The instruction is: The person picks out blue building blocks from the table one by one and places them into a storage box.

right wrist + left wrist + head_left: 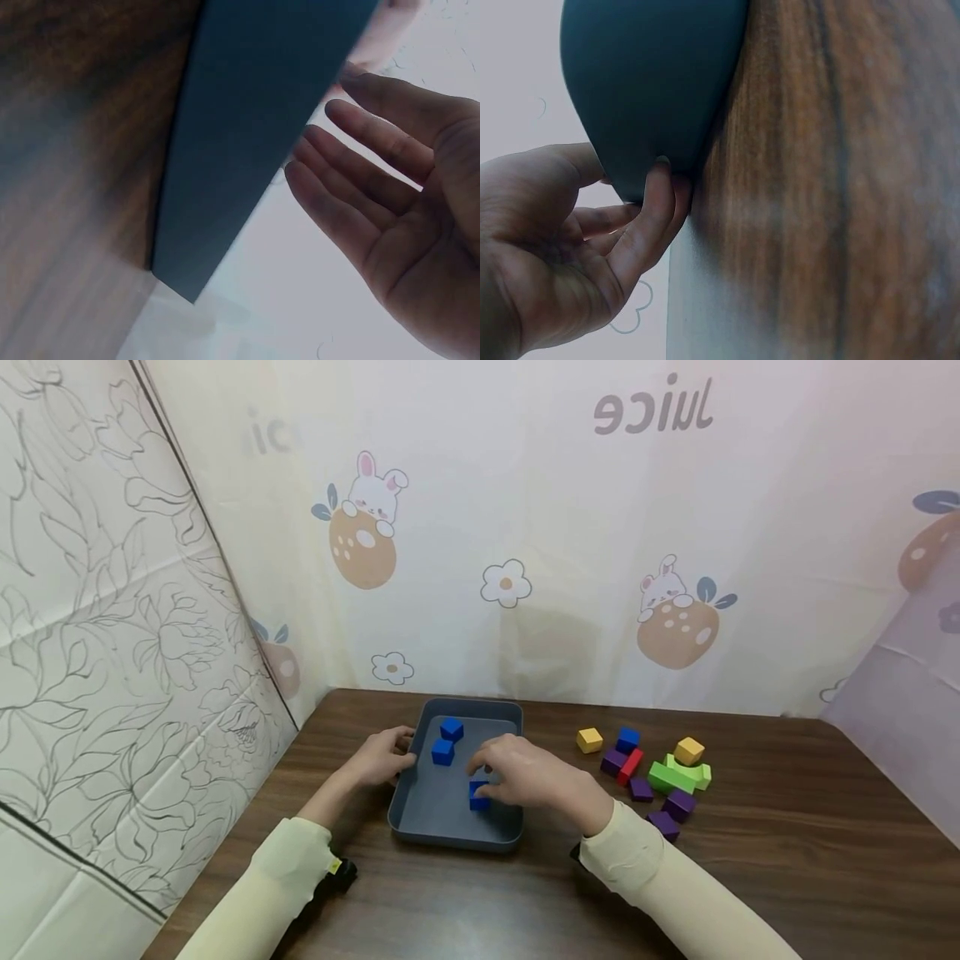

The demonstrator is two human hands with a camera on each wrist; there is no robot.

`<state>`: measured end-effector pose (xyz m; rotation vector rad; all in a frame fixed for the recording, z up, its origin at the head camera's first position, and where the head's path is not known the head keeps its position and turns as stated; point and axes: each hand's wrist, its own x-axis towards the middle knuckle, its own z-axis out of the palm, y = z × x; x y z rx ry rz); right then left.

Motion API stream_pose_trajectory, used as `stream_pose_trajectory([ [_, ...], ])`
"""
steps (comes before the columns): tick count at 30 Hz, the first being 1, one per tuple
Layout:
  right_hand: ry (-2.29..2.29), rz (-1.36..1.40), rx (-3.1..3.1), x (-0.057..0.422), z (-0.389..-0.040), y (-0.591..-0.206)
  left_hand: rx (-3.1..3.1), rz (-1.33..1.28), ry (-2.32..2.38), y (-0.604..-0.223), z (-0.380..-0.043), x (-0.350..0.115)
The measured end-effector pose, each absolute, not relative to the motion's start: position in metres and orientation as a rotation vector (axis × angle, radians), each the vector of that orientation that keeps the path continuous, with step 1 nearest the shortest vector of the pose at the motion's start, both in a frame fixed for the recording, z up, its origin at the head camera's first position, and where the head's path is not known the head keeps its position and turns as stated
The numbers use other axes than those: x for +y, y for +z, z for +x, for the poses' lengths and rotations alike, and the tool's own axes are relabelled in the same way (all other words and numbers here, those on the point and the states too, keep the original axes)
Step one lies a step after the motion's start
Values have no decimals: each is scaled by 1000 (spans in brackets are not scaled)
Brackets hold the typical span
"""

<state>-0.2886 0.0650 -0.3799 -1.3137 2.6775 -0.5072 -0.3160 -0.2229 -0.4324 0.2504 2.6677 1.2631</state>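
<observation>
A dark grey tray point(450, 839) lies on the table with several blue cubes inside, two of them near the back. My left hand point(381, 755) holds the tray's left side, its fingertips against the outer wall in the left wrist view. Over the tray's right half, my right hand point(521, 770) hangs with fingers loosely bent and spread. Its thumb overlaps a blue cube point(478, 797) near the front right; whether they touch, I cannot tell. In the right wrist view the right hand point(405, 195) shows beyond the tray wall point(232, 135), which hides the cube.
To the tray's right lies a loose group of blocks: yellow cubes point(589, 741), a blue cube point(628, 740), a red block point(630, 767), green pieces point(671, 777) and several purple blocks point(679, 805). A patterned curtain point(450, 527) hangs behind the wooden table point(787, 810).
</observation>
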Motion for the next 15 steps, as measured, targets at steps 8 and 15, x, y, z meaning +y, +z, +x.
stream_pose_trajectory([
  [8,-544,-1280,2776,82,-290,-362,2669,255,1265,-433,-316,-223],
  [15,-565,-1267,2884,104,-297,-347,2678,261,1252,-436,-318,-225],
])
